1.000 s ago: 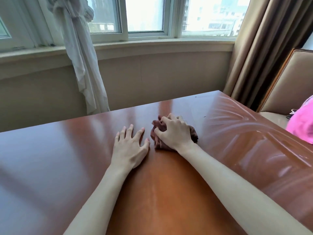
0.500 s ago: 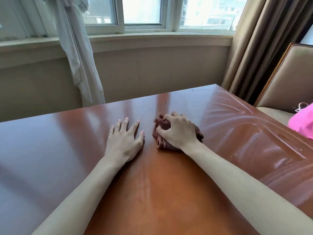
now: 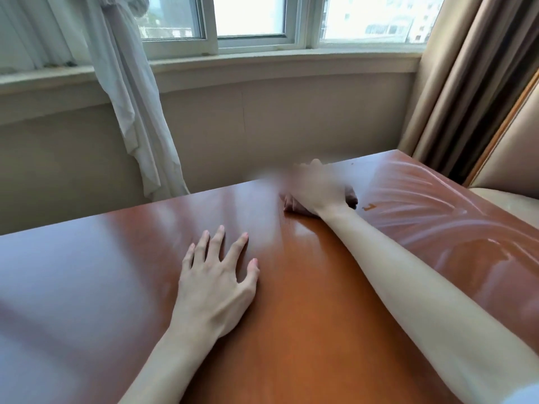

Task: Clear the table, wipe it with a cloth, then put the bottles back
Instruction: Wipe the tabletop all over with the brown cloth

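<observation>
Head view: the wooden table [image 3: 87, 287] is shown with no bottles on it, so the clearing is judged done and the wiping under way; the bottles' return is left. A crumpled dark reddish-brown cloth [image 3: 294, 204] is pressed near the table's far edge under the right hand [image 3: 318, 189], which is motion-blurred, so its grip cannot be told. The left hand [image 3: 213, 284] is laid flat on the table, fingers spread. Wet streaks are seen on the right part.

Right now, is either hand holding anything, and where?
The right hand grips the bunched cloth from above; the left hand holds nothing.
</observation>
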Demonstrator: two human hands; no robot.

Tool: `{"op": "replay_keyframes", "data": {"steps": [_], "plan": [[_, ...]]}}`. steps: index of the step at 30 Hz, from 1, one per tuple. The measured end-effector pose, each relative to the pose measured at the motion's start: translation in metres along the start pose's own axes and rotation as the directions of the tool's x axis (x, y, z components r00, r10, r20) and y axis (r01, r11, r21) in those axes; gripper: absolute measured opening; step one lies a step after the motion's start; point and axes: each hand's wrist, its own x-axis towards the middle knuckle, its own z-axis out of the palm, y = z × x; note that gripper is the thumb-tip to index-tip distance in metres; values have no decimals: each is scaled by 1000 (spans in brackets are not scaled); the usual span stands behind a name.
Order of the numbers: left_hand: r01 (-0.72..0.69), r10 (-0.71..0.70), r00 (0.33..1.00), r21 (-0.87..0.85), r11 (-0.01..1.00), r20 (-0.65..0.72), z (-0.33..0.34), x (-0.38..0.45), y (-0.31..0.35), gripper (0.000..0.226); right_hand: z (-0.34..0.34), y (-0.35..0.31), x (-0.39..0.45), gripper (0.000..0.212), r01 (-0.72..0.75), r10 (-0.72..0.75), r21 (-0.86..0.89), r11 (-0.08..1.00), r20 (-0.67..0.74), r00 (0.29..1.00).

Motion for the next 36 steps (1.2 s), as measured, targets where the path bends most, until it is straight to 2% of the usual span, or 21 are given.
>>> {"op": "replay_keyframes", "data": {"steps": [6, 10, 13, 18, 24, 30, 33, 36], "plan": [[-18, 18, 1000, -26, 999, 18, 3, 1, -2, 61, -66, -18, -158, 34, 79, -79, 17, 997, 46, 996], [-27, 28, 999, -21, 999, 32, 2, 0, -3, 62, -107, -27, -268, 30, 133, -131, 61, 989, -37, 991], [-30, 30, 999, -11, 1000, 40, 1, -3, -3, 62, -122, -28, -308, 26, 143, -141, 62, 988, -37, 989], [-38, 38, 999, -18, 999, 16, 2, -5, -3, 62, -106, -28, -251, 34, 101, -101, 14, 995, 7, 995], [-42, 41, 999, -23, 999, -22, 0, -7, -1, 60, -47, -7, -99, 37, 2, -2, 2, 1000, 15, 1000], [-13, 13, 999, -2, 1000, -48, 2, -3, -2, 68, 5, 16, 39, 39, -94, 93, -23, 995, -27, 995], [-4, 3, 999, -11, 1000, -46, 2, -1, -2, 68, 13, 19, 55, 40, -119, 118, -21, 993, -33, 992], [-6, 6, 1000, -29, 1000, -14, 2, -1, -2, 67, 1, 16, 21, 39, -67, 67, -12, 998, -13, 998]]}}
